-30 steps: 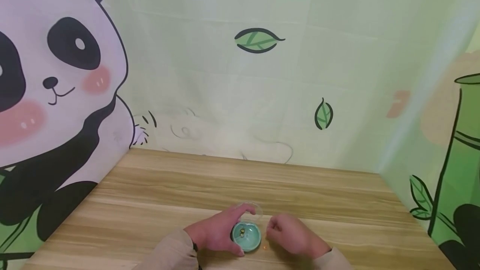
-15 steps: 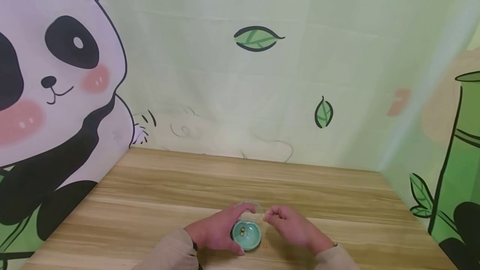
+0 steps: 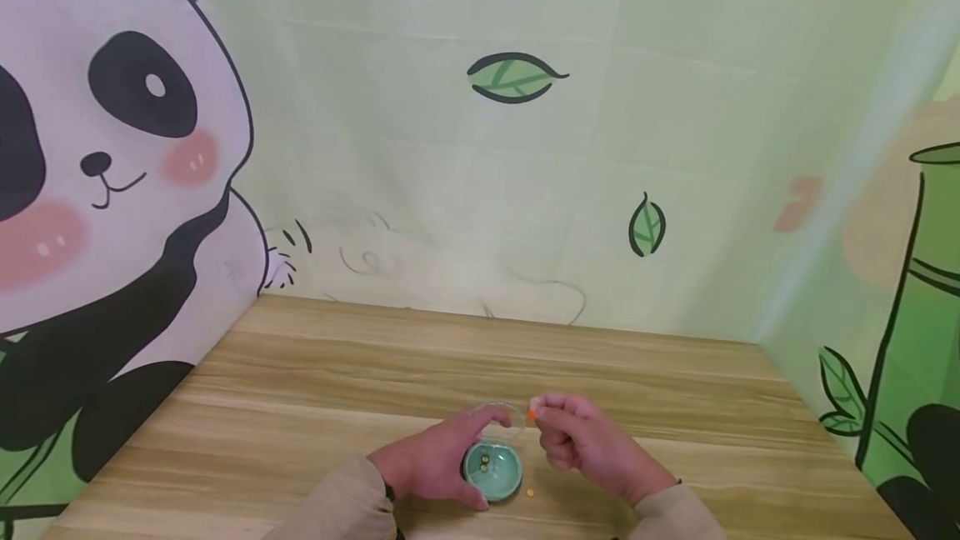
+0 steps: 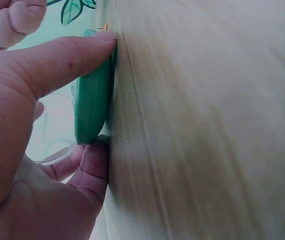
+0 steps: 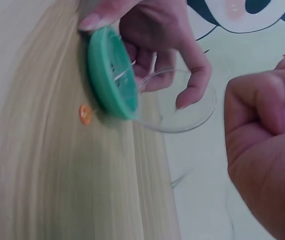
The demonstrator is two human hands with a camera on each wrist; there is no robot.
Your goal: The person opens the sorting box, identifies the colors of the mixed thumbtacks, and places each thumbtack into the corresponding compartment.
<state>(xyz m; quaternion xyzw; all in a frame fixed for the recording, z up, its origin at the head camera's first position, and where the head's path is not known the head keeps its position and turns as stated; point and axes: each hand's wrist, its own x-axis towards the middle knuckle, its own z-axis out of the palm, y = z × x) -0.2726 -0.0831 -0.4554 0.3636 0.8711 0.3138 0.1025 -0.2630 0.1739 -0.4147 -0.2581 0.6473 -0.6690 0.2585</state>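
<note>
1. Beige sleeves point(image 3: 345, 494) are seen nearest, worn on both forearms.
2. A loose orange button point(image 3: 530, 492) is set on the wood-grain table point(image 3: 337, 382), at four o'clock from the round teal case point(image 3: 508, 480) and just beside it.
3. The case is held by the left hand point(image 3: 435, 461), reached round it from nine o'clock; the grip is spread wide, with the thumb laid at the rim near seven o'clock.
4. Small dark-and-yellow pieces point(image 3: 484, 463) are contained toward the case's ten o'clock, too small to be identified.
5. An orange piece point(image 3: 532, 412) is pinched narrowly between thumb and fingertips by the right hand point(image 3: 585, 444), raised at two o'clock from the case; its shape is partly covered.
6. A clear lid point(image 5: 167, 131) is stood open at the case's twelve o'clock; whether it is touched by the left index fingertip cannot be told.
7. Farthest off, a pale green backdrop point(image 3: 420, 190) is printed with a panda point(image 3: 150, 215) at ten o'clock and bamboo point(image 3: 918, 340) at two.
</note>
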